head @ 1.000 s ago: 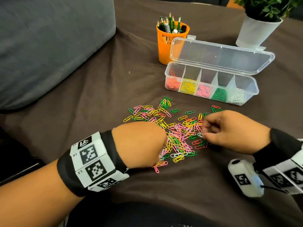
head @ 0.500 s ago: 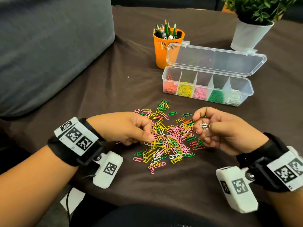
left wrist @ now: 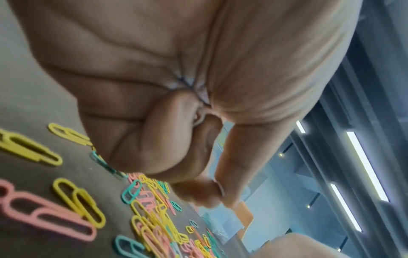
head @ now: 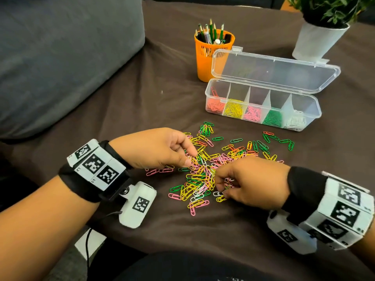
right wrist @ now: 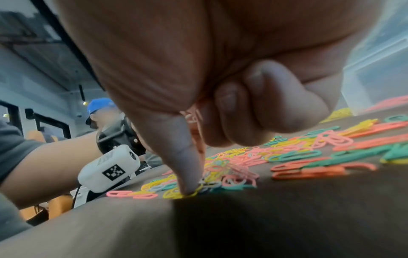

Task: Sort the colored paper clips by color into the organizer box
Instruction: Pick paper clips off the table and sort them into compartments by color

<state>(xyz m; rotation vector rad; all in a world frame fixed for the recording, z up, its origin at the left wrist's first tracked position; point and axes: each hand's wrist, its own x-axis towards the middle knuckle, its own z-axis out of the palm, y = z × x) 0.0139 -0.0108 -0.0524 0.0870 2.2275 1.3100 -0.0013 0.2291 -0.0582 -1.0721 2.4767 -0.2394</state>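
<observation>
The table (head: 129, 102) under its dark cloth carries the open organizer box (head: 261, 106), well beyond both hands, its compartments holding clips by color. The loose paper clips (head: 205, 175) lie between and under the hands. The left hand (head: 154, 149) has a curled grip holding a pale clip. The right hand (head: 251, 185) grips several pink and white clips, thumb pressing a yellow one.
</observation>
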